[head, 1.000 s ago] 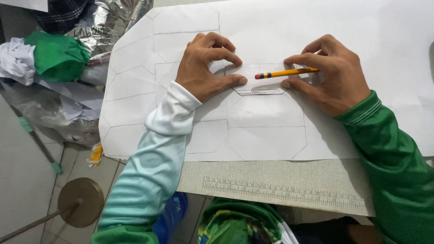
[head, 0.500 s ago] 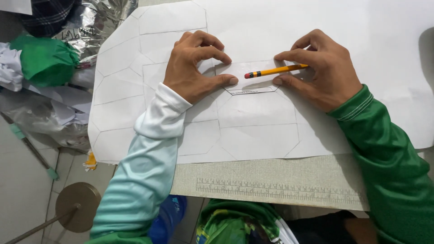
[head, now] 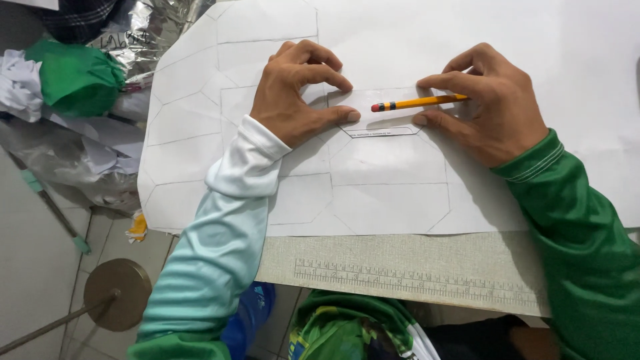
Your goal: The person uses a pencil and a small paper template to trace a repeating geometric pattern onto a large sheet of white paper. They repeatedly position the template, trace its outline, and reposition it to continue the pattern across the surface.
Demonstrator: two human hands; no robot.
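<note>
A large white paper sheet (head: 400, 193) with pencilled polygon outlines covers the table. My left hand (head: 297, 100) presses flat on a small clear template (head: 387, 117) lying on the sheet, thumb on its left end. My right hand (head: 490, 107) holds a yellow pencil (head: 417, 103) with a red eraser end pointing left, lying across the template's top; its thumb rests at the template's right corner.
A grey table edge with a printed ruler scale (head: 413, 280) runs along the front. To the left lie crumpled foil and plastic (head: 73, 160), a green cloth (head: 77, 77) and white paper scraps. A round metal stand base (head: 117, 293) sits on the tiled floor.
The view has shifted slightly; both hands stay on the template, with the pencil still lying level across it. No clear movement of the template.
</note>
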